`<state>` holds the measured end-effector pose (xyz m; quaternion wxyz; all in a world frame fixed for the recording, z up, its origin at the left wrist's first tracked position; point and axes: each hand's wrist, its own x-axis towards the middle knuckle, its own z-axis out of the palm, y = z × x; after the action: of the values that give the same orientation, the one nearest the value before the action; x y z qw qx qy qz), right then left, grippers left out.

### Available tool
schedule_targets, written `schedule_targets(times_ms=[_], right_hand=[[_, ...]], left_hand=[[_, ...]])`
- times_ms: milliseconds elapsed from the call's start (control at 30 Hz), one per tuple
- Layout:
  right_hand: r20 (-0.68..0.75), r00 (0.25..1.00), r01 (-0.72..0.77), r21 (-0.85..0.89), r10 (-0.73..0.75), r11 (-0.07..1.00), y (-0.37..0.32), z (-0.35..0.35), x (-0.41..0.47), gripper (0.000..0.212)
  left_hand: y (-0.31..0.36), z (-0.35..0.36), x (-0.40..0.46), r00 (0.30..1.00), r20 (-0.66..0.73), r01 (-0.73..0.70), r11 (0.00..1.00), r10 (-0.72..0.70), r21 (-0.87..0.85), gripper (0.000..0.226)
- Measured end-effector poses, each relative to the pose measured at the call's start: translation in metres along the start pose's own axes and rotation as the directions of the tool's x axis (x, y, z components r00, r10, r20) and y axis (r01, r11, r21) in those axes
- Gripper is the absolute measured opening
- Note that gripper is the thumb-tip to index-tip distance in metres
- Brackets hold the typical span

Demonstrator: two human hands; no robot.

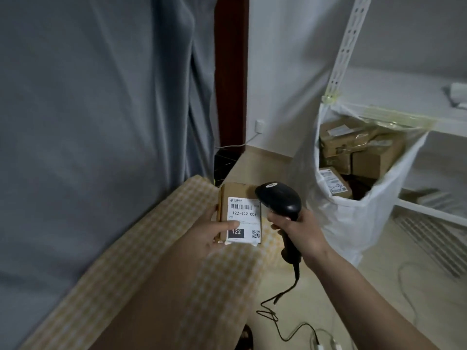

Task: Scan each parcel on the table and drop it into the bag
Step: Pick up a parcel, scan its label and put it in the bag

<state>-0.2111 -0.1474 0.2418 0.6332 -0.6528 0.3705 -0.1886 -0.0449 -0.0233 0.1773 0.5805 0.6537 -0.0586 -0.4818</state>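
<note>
Left hand: your left hand [213, 234] grasps the parcel [240, 214] at its left edge, thumb laid flat across the label, fingers wrapped behind the box.
Right hand: your right hand [299, 232] is clenched round the handle of the scanner [279, 199], index finger forward on the handle.
Parcel: a brown cardboard box held label-up over the far end of the table [141, 269], just left of the scanner head. The white label [244, 218] shows a barcode, the text 122-122-C07, a black block reading 122 and a QR code.
Scanner: black, pistol-shaped, head tilted down toward the label's upper right corner. The head overlaps the parcel's top right corner in view; contact cannot be determined.
Scanner cable: the black cable [275, 314] drops from the handle base and loops across the floor toward white plugs at the bottom edge.
Table: covered in a yellow-and-white checked cloth; your left forearm lies over it.
Bag: the white bag [353, 213] hangs open to your right, its mouth taped to the white shelf frame [394, 117]. Several brown boxes [364, 152] already lie inside.
Obstructions: the scanner and your right hand sit between the parcel and the bag mouth.
Surroundings: a grey curtain [101, 109] hangs left, a dark wooden post [231, 72] stands behind the table, and a wall socket [259, 126] with a white lead sits beyond it.
</note>
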Motion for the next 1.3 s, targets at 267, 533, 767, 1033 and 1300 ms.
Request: schedule_targets(times_ms=[267, 533, 767, 1033, 1300], right_hand=[[-0.186, 0.98, -0.067, 0.042, 0.074, 0.997, 0.001, -0.019, 0.058, 0.016], [-0.355, 0.922, -0.141, 0.068, 0.156, 0.988, 0.01, -0.054, 0.092, 0.011], [-0.459, 0.871, -0.209, -0.022, 0.176, 0.978, 0.032, -0.105, 0.129, 0.012], [-0.447, 0.888, -0.36, -0.538, 0.104, 0.762, 0.064, -0.214, 0.2, 0.029], [-0.275, 0.929, -0.368, -0.638, 0.247, 0.676, 0.119, -0.302, 0.28, 0.036]], left_hand=[[0.041, 0.035, 0.082, 0.992, 0.092, 0.087, 0.996, -0.089, 0.021, 0.055], [0.062, 0.084, 0.122, 0.989, 0.133, 0.045, 0.983, -0.069, 0.178, 0.055], [0.068, 0.123, 0.148, 0.989, 0.137, 0.018, 0.952, -0.063, 0.306, 0.052], [0.075, 0.22, 0.205, 0.995, 0.103, -0.045, 0.887, -0.003, 0.46, 0.048], [0.074, 0.311, 0.272, 0.975, -0.01, -0.166, 0.755, 0.223, 0.634, 0.059]])
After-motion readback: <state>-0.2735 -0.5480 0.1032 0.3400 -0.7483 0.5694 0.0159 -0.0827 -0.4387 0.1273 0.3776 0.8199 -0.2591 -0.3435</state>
